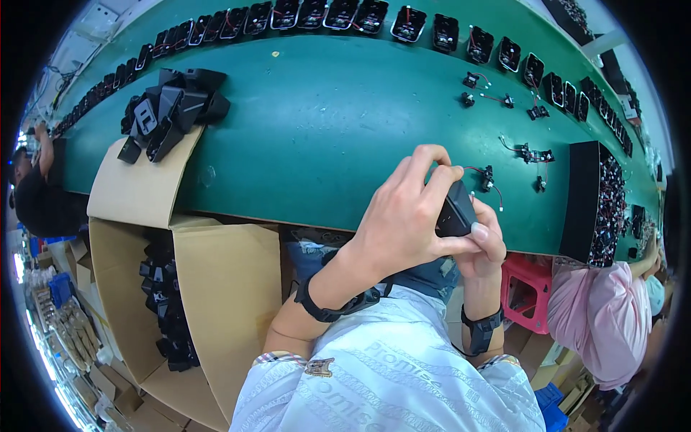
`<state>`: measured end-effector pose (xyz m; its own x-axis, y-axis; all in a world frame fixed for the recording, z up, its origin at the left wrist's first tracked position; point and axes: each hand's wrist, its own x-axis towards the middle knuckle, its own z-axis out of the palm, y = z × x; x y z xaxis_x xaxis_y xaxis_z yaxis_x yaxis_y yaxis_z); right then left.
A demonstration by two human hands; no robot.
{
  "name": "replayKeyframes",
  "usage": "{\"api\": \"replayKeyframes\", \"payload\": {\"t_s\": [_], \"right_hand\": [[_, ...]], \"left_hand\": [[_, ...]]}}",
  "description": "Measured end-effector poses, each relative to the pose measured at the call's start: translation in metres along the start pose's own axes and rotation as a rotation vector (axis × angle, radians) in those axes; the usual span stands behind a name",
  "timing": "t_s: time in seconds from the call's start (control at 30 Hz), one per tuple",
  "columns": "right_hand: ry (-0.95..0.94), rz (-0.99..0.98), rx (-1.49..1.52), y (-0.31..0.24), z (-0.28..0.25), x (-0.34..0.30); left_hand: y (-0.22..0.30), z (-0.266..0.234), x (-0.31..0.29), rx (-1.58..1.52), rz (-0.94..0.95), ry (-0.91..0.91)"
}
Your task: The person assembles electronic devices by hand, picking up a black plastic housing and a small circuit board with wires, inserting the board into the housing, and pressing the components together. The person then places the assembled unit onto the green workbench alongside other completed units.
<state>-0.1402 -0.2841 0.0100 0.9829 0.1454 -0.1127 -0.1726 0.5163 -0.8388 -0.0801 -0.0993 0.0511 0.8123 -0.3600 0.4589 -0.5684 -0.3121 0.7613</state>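
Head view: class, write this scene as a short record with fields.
Left hand: gripping the black casing
Right hand: holding the same casing
Surface: green tabletop
To the right: small wired parts, black box
To the left: heap of dark casings, open cardboard box
Far side: row of black shells

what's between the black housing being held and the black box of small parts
Past the right hand, several small black wired modules lie on the green tabletop between them, as the head view shows.
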Motion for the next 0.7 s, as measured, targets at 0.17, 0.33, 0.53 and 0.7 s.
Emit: {"api": "replayKeyframes", "payload": {"t_s": [0.17,0.33,0.53,0.7], "right_hand": [[-0.075,-0.102,-0.075,-0.021,-0.002,-0.002],[-0.096,-0.475,-1.140,-0.161,-0.006,0.014],[0.320,-0.472,-1.921,-0.321,-0.122,0.061],[0.348,-0.170,-2.299,-0.359,-0.248,0.104]], "left_hand": [[0.006,0.002,0.008,-0.092,0.052,-0.055],[-0.020,-0.003,0.000,-0.051,-0.108,-0.072],[-0.036,0.009,-0.001,0.021,-0.221,0.086],[-0.033,0.011,0.005,0.053,-0.191,0.074]]}}
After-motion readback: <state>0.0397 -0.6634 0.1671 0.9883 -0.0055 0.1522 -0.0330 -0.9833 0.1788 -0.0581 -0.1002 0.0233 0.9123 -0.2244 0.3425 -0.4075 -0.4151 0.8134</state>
